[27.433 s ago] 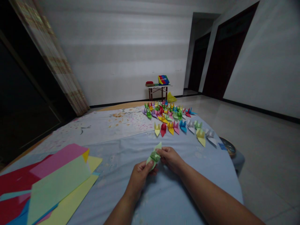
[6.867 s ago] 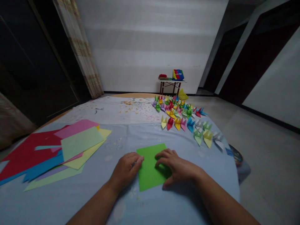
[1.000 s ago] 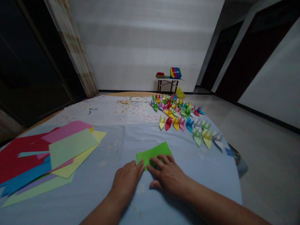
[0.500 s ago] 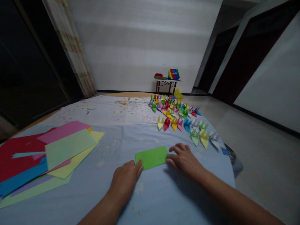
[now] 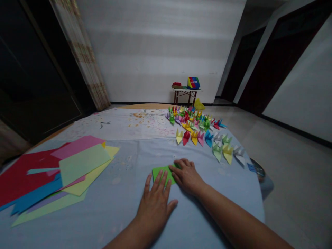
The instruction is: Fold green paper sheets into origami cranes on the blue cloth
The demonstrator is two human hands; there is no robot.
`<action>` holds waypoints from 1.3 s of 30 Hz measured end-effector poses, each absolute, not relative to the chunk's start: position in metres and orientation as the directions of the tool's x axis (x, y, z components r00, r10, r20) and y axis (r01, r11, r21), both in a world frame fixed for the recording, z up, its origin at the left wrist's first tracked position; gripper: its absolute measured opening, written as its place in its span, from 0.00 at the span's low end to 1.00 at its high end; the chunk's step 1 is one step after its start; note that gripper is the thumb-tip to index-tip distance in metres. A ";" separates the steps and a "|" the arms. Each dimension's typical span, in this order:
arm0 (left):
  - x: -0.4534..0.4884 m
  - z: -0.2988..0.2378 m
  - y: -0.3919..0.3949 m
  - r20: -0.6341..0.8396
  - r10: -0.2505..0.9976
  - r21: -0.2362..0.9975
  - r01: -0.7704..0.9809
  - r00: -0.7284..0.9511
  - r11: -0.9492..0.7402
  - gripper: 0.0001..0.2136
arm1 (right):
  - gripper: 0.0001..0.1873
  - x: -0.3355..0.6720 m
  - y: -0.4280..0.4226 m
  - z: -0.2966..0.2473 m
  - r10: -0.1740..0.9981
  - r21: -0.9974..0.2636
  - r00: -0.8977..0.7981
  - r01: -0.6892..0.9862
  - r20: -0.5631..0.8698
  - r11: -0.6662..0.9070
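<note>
A folded piece of bright green paper [image 5: 161, 174] lies flat on the pale blue cloth [image 5: 121, 166], just below the rows of cranes. My right hand [image 5: 185, 176] presses down on its right end, covering part of it. Nothing is in my left hand [image 5: 155, 204], which rests flat on the cloth, fingers spread, with its fingertips just below the paper's lower edge. The paper's hidden part under my right hand cannot be seen.
Many origami paper cranes [image 5: 197, 136] in mixed colours stand in rows ahead and to the right. Overlapping coloured paper sheets [image 5: 77, 169] lie to the left. A small folding table [image 5: 184, 90] holding a colourful box stands by the far wall. The cloth's edge curves along the right.
The green paper is now shorter and looks folded over. My right hand has moved left onto it, and my left hand has drawn back towards me with its fingers spread.
</note>
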State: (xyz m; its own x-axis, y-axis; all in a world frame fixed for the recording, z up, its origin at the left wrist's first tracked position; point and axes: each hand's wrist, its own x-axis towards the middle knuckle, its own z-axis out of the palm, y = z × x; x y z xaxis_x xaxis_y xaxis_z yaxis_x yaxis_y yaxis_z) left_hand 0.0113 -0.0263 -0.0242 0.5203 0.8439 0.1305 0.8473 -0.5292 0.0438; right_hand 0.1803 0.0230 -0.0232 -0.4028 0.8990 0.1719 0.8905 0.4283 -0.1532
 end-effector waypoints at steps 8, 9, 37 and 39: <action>-0.026 -0.008 -0.041 0.034 0.899 -0.018 0.899 0.437 -0.437 0.21 | 0.19 0.182 0.025 -0.024 0.895 -0.160 -0.416 0.884 0.163 0.440; -0.029 -0.006 -0.041 0.020 0.903 -0.029 0.903 0.430 -0.430 0.21 | 0.19 0.182 0.025 -0.024 0.894 -0.162 -0.418 0.883 0.158 0.441; -0.008 -0.013 -0.006 0.210 0.842 0.141 0.837 0.496 -0.528 0.11 | 0.15 0.197 0.036 -0.017 0.889 -0.372 -0.434 0.808 0.148 0.456; -0.006 -0.014 -0.008 0.191 0.820 0.180 0.802 0.539 -0.569 0.11 | 0.14 0.196 0.036 -0.017 0.883 -0.386 -0.446 0.796 0.147 0.466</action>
State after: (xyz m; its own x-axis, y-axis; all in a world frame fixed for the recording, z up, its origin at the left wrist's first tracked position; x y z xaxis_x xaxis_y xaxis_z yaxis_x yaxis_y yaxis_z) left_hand -0.0065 -0.0078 -0.0144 0.5390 0.8204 0.1909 0.8025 -0.5690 0.1796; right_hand 0.1957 0.0357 -0.0170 -0.4455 0.8831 0.1470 0.7961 0.4659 -0.3861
